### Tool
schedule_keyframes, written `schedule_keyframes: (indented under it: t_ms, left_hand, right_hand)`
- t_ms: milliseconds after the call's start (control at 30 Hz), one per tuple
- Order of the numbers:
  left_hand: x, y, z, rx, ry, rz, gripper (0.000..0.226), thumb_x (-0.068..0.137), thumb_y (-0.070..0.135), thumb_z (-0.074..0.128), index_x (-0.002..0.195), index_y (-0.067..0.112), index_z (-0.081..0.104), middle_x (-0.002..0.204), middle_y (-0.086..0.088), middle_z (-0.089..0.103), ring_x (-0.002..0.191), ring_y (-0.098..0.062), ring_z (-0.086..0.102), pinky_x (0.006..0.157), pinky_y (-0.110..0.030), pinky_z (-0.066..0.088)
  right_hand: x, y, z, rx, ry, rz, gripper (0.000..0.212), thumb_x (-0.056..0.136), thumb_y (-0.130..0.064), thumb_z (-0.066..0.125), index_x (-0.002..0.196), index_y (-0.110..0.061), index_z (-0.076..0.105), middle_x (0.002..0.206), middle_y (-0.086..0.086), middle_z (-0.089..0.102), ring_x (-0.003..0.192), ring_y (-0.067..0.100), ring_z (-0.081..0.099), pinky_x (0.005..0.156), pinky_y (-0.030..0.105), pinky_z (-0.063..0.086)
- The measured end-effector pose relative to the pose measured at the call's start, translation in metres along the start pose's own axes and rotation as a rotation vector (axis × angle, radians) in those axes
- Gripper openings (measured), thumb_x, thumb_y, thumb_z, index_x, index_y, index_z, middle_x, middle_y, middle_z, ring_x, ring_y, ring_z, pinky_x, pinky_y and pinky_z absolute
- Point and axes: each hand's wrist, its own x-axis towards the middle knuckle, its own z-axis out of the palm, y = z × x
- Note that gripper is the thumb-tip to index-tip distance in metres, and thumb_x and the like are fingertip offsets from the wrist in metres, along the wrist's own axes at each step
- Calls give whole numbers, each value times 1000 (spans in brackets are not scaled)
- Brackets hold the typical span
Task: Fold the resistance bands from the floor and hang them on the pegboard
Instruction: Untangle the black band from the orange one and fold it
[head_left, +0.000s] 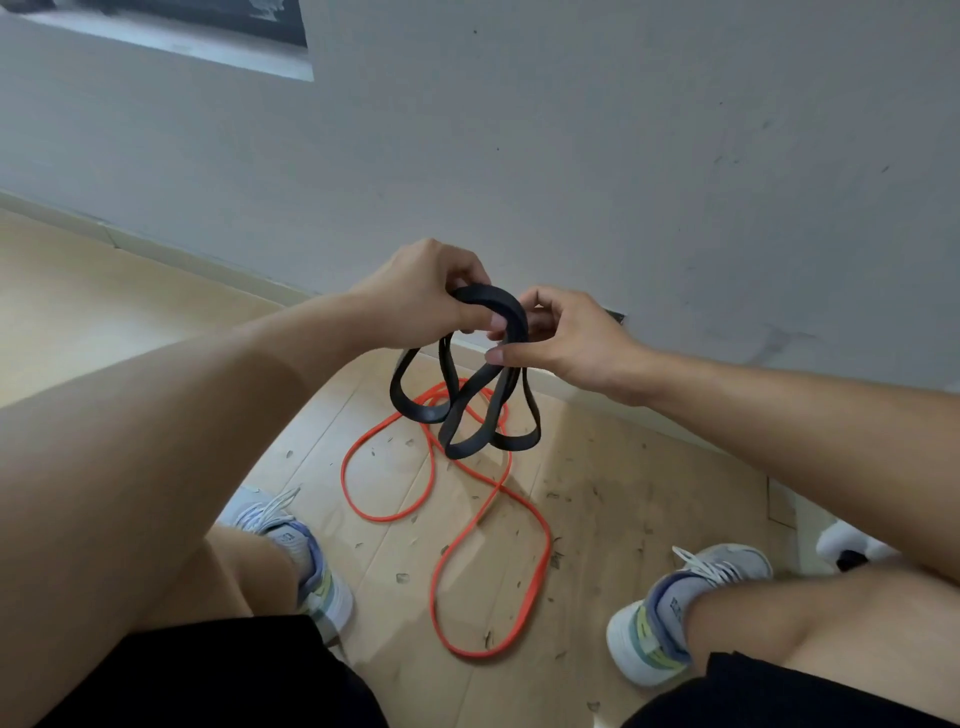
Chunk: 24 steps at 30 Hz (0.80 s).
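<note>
Bare knees and black shorts frame the bottom of the view as a crouching person works over a wooden floor (597, 493) strewn with small dark scraps, 2 grey trainers planted either side of an orange resistance band (470, 525) that lies sprawled in loose loops between them.

Just above that orange band, both hands meet in mid-air on a black resistance band (470, 410). The left hand (426, 291) grips the gathered top of the black band with fingers curled round it, while the right hand (561, 338) pinches the same bunch from the other side, thumb and fingers closed on the strap. Below the hands, 3 or so black loops hang free, clear of the floor and directly over the far end of the orange band.

The step in hand appears to be the folding of the black band: its loops look collected but uneven, so the fold seems close to done rather than finished. The next move likely calls for evening the loops into 1 tidy bundle, then standing to carry it to the pegboard, which is not in view here. Beyond the orange band rises a grey wall (623, 156), with a white skirting board at its foot. The orange band remains to be picked up and folded.
</note>
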Motion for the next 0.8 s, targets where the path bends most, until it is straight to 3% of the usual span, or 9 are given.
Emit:
schedule_keyframes:
  t_ms: [200,300,433,533,667,800]
  left_hand:
    - [-5,4,-4,-58,18,-9,19,86,39,78,94,24,70,81,8,73,69,4,67,62,-8,43]
    - [-9,8,-8,-126,37,-2,20,85,39,79,96,23,71,84,4,76,79,-6,73,73,-22,55]
    - [-13,23,-10,-339,112,4,27,87,33,79,106,19,68,91,1,78,84,-8,76,85,-28,59]
    - [-6,39,-12,-450,237,58,26,86,26,80,104,20,63,94,-2,77,82,-16,77,88,-43,61]
    - [4,66,-20,-451,306,127,22,87,23,79,100,23,62,90,0,76,78,-18,76,87,-48,60]
    - [12,100,-31,-444,401,206,18,88,25,78,91,31,62,82,4,74,71,-16,74,80,-44,61]
  right_hand:
    - [2,-10,-6,-5,94,-80,33,80,-20,89,104,-26,66,92,0,80,93,19,77,99,50,56]
    - [-1,-24,-20,-49,91,-140,35,81,-24,89,110,-29,70,94,-3,79,92,14,76,91,40,58]
    - [-8,-50,-42,-69,146,-205,42,84,-30,86,121,-29,67,93,-5,79,88,9,73,80,24,52]
    - [-13,-68,-59,-57,210,-238,34,85,-26,85,113,-25,65,90,-4,79,83,11,73,78,24,53]
    - [-23,-90,-83,-59,272,-272,29,85,-19,85,106,-20,65,88,-4,79,76,4,71,71,14,49]
    - [-34,-112,-108,-175,409,-317,23,84,-25,86,103,-26,72,95,-9,77,86,5,73,83,27,60]
